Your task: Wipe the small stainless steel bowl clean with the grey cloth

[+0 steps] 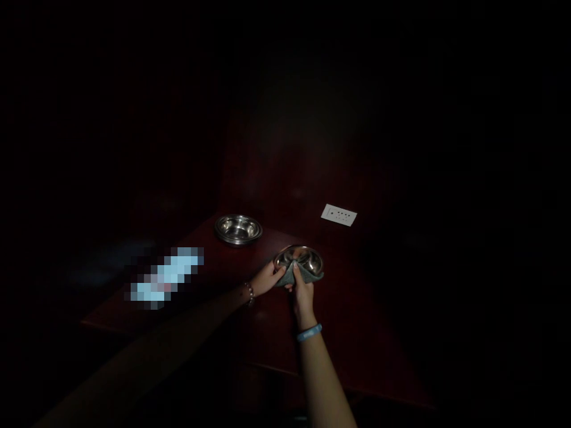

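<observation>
Bowl [298, 259] gripped by L hand [267, 278], R hand [302, 291] clutching cloth [295, 274], dark red table [357, 309], unlit room.

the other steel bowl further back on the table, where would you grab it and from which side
Take the far steel bowl by its flat outer rim, probably coming from the near side. It sits upright and open on the dark red table with nothing touching it, so the rim is free all round. The left hand is nearer; it now steadies the near bowl, where the right hand presses a grey cloth.
</observation>
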Tool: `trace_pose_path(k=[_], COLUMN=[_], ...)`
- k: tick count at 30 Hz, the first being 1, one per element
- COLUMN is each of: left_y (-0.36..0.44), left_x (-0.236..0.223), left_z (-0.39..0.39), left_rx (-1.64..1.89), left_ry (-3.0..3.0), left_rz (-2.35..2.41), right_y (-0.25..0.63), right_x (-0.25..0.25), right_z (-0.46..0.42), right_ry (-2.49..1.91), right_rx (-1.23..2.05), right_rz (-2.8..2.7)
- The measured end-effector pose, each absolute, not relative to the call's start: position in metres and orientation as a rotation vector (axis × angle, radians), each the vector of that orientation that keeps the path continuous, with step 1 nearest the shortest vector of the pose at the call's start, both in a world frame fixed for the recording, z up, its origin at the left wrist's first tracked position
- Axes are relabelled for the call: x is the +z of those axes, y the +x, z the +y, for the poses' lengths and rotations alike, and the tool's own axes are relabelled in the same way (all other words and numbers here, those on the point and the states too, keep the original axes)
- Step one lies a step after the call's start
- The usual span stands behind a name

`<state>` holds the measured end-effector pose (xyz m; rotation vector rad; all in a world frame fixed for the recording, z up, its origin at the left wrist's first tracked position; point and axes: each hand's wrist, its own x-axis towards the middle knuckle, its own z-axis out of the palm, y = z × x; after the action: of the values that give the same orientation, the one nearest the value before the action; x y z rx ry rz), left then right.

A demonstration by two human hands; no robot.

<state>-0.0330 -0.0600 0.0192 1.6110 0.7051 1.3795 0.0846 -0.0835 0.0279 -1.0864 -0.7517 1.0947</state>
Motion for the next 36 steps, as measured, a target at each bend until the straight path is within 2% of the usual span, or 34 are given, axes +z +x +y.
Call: trace_pose_path(k=[10, 26, 36], left_y=[-0.038, -0.057, -0.041], left_x=[0.022, 0.029, 0.027], left_z=[-0.064, -0.059, -0.059], left_rx=[1.342, 1.254, 1.475], left_ry=[1.572, 1.64, 1.656], left_rz=[0.853, 0.728, 0.806], right_y=[0.087, 0.094, 0.092], right_x=[0.026, 0.024, 0.023], right_z=[-0.084, -0.084, -0.085], right_ry=[-1.086, -1.069, -1.085], right_rx=[1.031, 0.95, 0.946], right_rz=[-0.887, -1.043, -1.014])
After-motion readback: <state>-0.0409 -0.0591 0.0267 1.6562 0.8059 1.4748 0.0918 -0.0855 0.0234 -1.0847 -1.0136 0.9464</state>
